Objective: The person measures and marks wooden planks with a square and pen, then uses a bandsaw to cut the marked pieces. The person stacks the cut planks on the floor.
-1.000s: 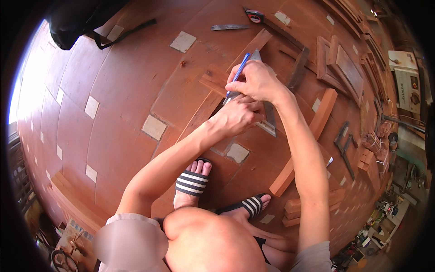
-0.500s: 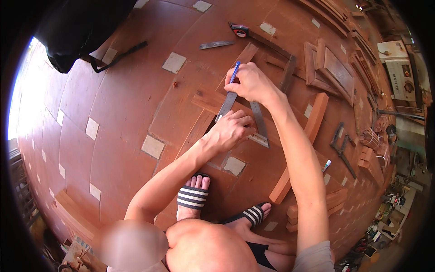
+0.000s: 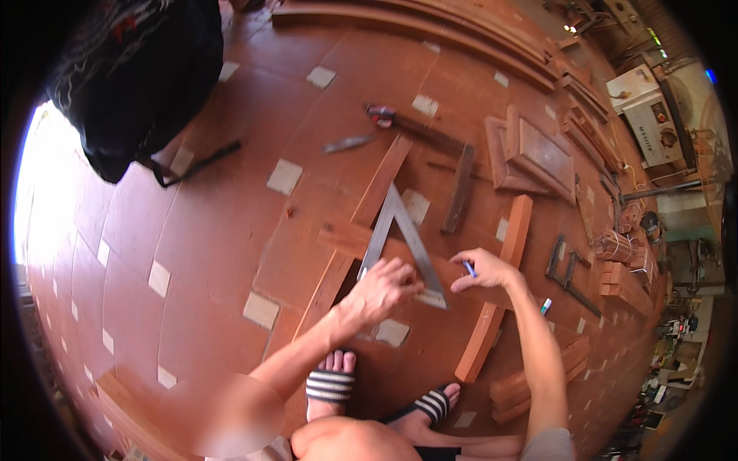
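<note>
My left hand (image 3: 383, 290) is closed on a metal triangle square (image 3: 379, 238), its fingers bent over the near end. The square lies across a crosswise wooden board (image 3: 345, 239) and the joined wooden strip (image 3: 383, 178). A second strip (image 3: 327, 290) runs toward my feet from the same board. To the right of the square, my right hand (image 3: 490, 273) hovers above the board with a blue pen (image 3: 469, 269) held between thumb and fingers. The pen is clear of the wood and mostly hidden by the hand.
Beyond the work lie a tape measure (image 3: 380, 115), a thin metal piece (image 3: 348, 144) and a dark L-shaped square (image 3: 459, 188). Framed panels (image 3: 542, 154), a wooden beam (image 3: 483, 338), a clamp-like tool (image 3: 567, 270) and a marker (image 3: 546, 306) are at right. A black bag (image 3: 146, 84) stands far left.
My right hand has left the square's far end and moved right and nearer, still with the pen. My left hand stays on the square. The whole view has shifted.
</note>
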`<state>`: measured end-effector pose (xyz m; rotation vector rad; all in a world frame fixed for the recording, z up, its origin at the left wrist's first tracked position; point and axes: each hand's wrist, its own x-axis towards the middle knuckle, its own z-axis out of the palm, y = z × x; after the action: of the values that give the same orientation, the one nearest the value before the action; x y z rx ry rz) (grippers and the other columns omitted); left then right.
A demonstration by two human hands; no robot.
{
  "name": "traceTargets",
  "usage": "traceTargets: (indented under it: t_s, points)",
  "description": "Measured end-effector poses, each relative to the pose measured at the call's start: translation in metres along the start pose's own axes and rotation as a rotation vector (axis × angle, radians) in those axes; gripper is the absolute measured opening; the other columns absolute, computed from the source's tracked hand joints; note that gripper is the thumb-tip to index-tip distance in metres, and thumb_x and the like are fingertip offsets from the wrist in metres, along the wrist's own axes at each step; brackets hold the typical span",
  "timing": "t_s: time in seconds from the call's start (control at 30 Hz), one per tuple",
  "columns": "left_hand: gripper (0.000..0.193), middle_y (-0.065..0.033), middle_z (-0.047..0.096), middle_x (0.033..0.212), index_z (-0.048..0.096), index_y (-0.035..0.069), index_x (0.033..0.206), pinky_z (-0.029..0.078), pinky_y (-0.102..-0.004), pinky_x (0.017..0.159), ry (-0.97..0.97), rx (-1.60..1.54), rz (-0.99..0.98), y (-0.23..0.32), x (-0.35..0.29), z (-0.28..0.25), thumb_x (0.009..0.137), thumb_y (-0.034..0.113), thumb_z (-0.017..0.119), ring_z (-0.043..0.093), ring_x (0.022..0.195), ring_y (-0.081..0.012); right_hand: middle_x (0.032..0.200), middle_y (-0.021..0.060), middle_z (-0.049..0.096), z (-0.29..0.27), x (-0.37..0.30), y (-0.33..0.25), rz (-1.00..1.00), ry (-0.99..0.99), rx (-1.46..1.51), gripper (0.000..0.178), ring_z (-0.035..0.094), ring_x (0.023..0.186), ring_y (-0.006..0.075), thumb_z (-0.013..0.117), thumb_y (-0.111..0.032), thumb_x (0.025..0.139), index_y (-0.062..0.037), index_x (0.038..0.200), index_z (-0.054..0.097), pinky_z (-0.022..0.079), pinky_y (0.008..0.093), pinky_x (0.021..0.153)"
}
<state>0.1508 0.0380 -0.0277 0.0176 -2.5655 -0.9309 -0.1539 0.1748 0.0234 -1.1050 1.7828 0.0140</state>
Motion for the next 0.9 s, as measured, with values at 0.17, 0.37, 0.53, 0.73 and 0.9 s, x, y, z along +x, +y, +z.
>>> traceTargets:
  t_s: [0.17, 0.37, 0.53, 0.73, 0.9]
  points:
    - [0.033, -0.0019, 0.063, 0.109, 0.076, 0.014, 0.121, 0.050, -0.0387, 0.088, 0.010, 0.021, 0.014, 0.017, 0.000, -0.010, 0.088, 0.019, 0.071, 0.060, 0.105, -0.0230, 0.107, 0.0191, 0.076, 0.017, -0.020, -0.020, -0.075, 0.377, -0.059, 0.084, 0.073, 0.100, 0.0345, 0.102, -0.046, 0.064, -0.0025, 0.129, 0.074, 0.058, 0.0445, 0.089]
    - [0.035, -0.0050, 0.063, 0.109, 0.076, 0.012, 0.120, 0.049, -0.0391, 0.088, 0.031, 0.041, -0.004, 0.005, 0.004, -0.003, 0.086, 0.020, 0.072, 0.060, 0.106, -0.0244, 0.098, 0.0172, 0.072, 0.055, -0.016, -0.044, -0.329, 0.816, -0.302, 0.070, 0.069, 0.093, 0.0376, 0.102, -0.012, 0.059, -0.0031, 0.121, 0.071, 0.058, 0.0469, 0.083]
    - [0.034, -0.0024, 0.064, 0.105, 0.077, 0.014, 0.115, 0.050, -0.0386, 0.087, 0.105, 0.107, -0.029, -0.009, 0.002, 0.005, 0.082, 0.017, 0.078, 0.062, 0.103, -0.0236, 0.101, 0.0181, 0.074, 0.055, -0.020, -0.047, -0.289, 0.795, -0.292, 0.070, 0.070, 0.097, 0.0375, 0.102, -0.010, 0.059, -0.0024, 0.122, 0.071, 0.058, 0.0471, 0.086]
    - [0.037, -0.0023, 0.064, 0.108, 0.079, 0.016, 0.115, 0.051, -0.0391, 0.092, 0.091, 0.123, -0.044, -0.027, 0.001, -0.003, 0.079, 0.019, 0.082, 0.062, 0.109, -0.0235, 0.107, 0.0200, 0.075, 0.048, -0.032, -0.048, -0.307, 0.764, -0.164, 0.066, 0.070, 0.100, 0.0358, 0.099, -0.020, 0.071, -0.0007, 0.128, 0.070, 0.057, 0.0456, 0.091]
    - [0.033, -0.0018, 0.064, 0.108, 0.080, 0.016, 0.112, 0.051, -0.0384, 0.093, 0.090, 0.096, -0.043, -0.036, 0.001, -0.009, 0.080, 0.020, 0.082, 0.062, 0.110, -0.0224, 0.116, 0.0207, 0.075, 0.047, -0.036, -0.050, -0.284, 0.780, -0.134, 0.062, 0.072, 0.106, 0.0363, 0.096, -0.016, 0.075, -0.0001, 0.129, 0.070, 0.059, 0.0448, 0.093]
